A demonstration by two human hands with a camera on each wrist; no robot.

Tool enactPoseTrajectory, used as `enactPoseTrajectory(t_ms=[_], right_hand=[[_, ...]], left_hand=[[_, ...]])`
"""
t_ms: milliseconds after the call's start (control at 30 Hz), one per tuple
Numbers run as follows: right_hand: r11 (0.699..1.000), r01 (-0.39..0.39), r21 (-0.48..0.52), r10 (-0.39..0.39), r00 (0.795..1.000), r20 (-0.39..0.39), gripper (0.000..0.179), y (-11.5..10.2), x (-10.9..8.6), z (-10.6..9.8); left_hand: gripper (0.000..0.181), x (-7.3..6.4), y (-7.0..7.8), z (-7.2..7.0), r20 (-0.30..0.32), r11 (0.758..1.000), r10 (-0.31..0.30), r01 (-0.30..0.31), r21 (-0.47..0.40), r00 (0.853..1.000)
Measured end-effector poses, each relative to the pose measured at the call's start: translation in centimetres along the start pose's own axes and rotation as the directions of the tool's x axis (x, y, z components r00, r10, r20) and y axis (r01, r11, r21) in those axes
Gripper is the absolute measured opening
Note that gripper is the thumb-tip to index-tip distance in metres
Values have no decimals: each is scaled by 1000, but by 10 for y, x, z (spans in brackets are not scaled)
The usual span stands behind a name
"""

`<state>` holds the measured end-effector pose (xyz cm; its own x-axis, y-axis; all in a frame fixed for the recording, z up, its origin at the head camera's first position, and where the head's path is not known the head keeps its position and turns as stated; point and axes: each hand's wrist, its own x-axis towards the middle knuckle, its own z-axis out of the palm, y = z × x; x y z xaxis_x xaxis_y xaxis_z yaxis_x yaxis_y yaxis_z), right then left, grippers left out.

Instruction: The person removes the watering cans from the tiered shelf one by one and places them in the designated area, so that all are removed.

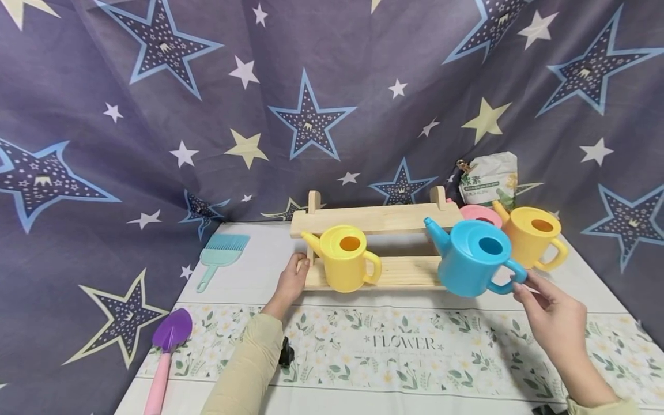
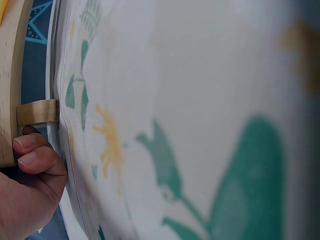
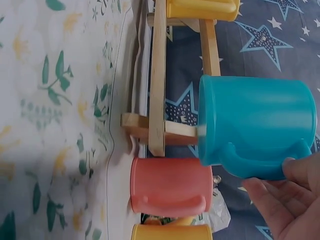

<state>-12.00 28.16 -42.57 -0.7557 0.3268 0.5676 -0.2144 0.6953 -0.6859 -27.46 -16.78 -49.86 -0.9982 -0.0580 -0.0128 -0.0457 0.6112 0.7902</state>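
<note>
A two-tier wooden rack [image 1: 381, 219] stands at the back middle of the table. My left hand [image 1: 291, 282] grips its left end at the lower board [image 2: 7, 90], with fingers curled in by the wooden foot [image 2: 39, 112]. On that lower board sits a yellow watering can [image 1: 344, 262], spout pointing left. With thumb and fingers my right hand [image 1: 555, 317] pinches the handle of a blue watering can [image 1: 469, 259]. The can is upright, its spout to the left, overlapping the rack's right end. In the right wrist view, the blue can's base [image 3: 204, 120] is raised above the lower board [image 3: 158, 75].
Right of the rack stand a pink watering can [image 1: 479, 213] and another yellow one [image 1: 531, 236], with a white printed bag [image 1: 490, 178] behind. On the left lie a teal brush [image 1: 223, 253] and a purple shovel [image 1: 172, 329] with a pink handle. A star-patterned curtain [image 1: 337, 178] hangs behind.
</note>
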Motion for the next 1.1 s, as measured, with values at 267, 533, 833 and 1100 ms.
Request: enactPoseTrajectory(t_ms=[267, 533, 833, 1100], right_hand=[[997, -66, -38, 65, 998, -18, 37, 6, -1, -11], [984, -146, -100, 142, 989, -43, 35, 15, -2, -23], [979, -156, -134, 152, 987, -45, 35, 29, -6, -29], [967, -169, -191, 163, 986, -43, 33, 37, -8, -32]], left_hand=[[38, 0, -2, -2, 0, 1000, -6, 6, 1, 1000], [37, 0, 1, -1, -1, 1000, 7, -7, -2, 1000], [37, -1, 2, -1, 0, 1000, 13, -13, -6, 1000], [38, 1, 0, 0, 6, 1000, 0, 0, -6, 1000]])
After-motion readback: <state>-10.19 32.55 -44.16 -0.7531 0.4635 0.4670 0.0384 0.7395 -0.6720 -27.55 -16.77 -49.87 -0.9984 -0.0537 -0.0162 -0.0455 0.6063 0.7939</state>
